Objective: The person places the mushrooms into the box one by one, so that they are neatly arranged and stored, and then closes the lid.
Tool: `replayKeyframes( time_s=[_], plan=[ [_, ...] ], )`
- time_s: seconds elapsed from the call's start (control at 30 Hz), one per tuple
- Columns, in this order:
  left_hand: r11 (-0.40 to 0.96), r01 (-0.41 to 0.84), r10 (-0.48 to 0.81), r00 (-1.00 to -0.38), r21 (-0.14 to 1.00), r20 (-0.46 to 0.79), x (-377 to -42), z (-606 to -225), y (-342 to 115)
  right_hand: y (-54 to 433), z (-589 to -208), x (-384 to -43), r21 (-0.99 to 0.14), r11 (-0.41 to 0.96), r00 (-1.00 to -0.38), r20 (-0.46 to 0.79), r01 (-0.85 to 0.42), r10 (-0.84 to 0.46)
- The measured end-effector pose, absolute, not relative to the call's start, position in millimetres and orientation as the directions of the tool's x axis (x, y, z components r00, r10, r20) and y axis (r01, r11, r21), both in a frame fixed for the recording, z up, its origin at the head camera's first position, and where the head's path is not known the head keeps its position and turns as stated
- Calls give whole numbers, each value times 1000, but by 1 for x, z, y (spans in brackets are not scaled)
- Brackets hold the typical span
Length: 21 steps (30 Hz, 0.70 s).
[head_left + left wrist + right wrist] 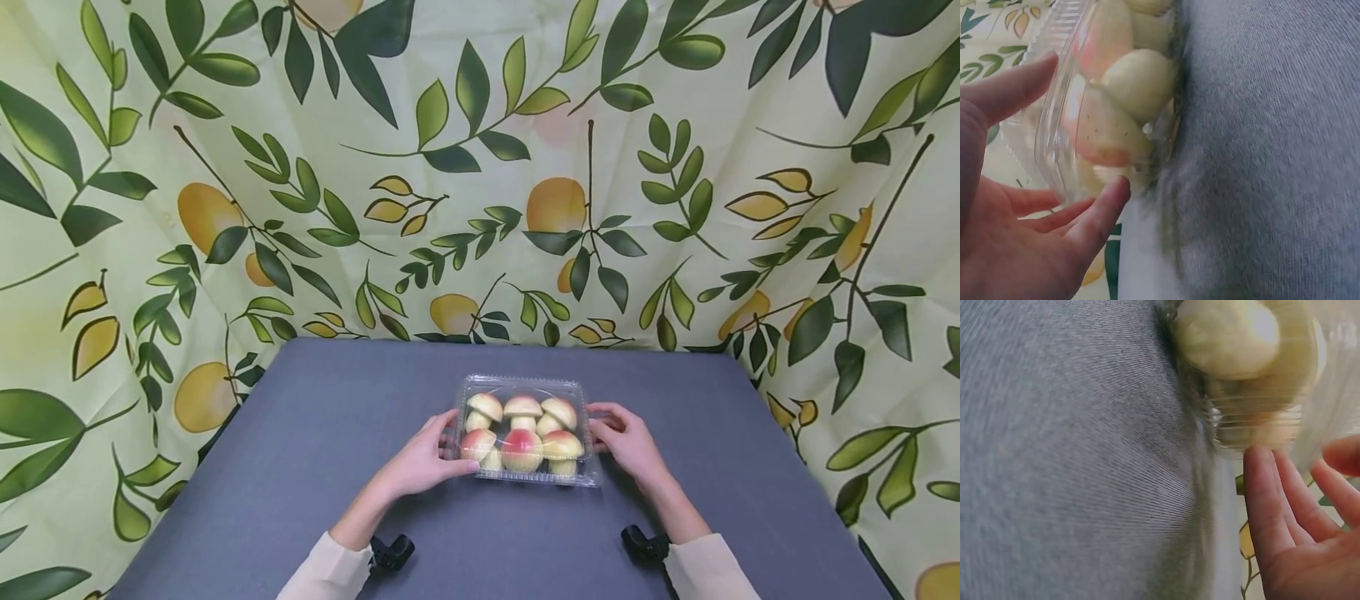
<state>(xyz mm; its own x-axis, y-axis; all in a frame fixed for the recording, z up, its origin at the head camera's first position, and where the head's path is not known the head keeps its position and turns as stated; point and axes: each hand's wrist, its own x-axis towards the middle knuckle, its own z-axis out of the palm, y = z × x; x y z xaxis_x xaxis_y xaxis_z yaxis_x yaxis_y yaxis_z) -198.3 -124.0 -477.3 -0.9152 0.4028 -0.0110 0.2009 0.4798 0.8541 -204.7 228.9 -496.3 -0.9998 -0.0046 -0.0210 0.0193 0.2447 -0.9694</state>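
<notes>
A clear plastic lidded box (588, 477) lies near the middle of the table. Inside it, several mushroom-shaped pieces (521, 448) with pale stems and red-tinged caps sit in two rows. My left hand (422, 460) holds the box's left side, with the thumb at the front corner and the fingers along the side. At the opposite side is my right hand (628, 440). Its fairly straight fingers (1261, 487) touch the box's end wall in the right wrist view. Whether the box's underside rests fully on the table cannot be told.
A grey-blue cloth covers the table (360, 392). Behind it and along both sides hangs a pale curtain (480, 192) printed with leaves and orange fruit. A black wrist mount (392, 553) is strapped at the left sleeve, another mount (643, 543) at the right.
</notes>
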Motion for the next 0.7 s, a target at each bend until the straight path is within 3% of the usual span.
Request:
replayKeyframes(
  time_s=[0.27,0.47,0.7],
  plan=[
    [500,190,361,-932,845,-4,-199,-479,-121,233,-485,-192,-966,259,-987,-51,9,-154],
    [495,183,346,-938,849,0,-202,-480,-119,239,-480,-183,-972,235,-945,-103,29,-310],
    [476,187,355,-935,859,8,-204,-483,-117,240,-481,-180,-980,172,-903,-159,97,-400]
  ],
)
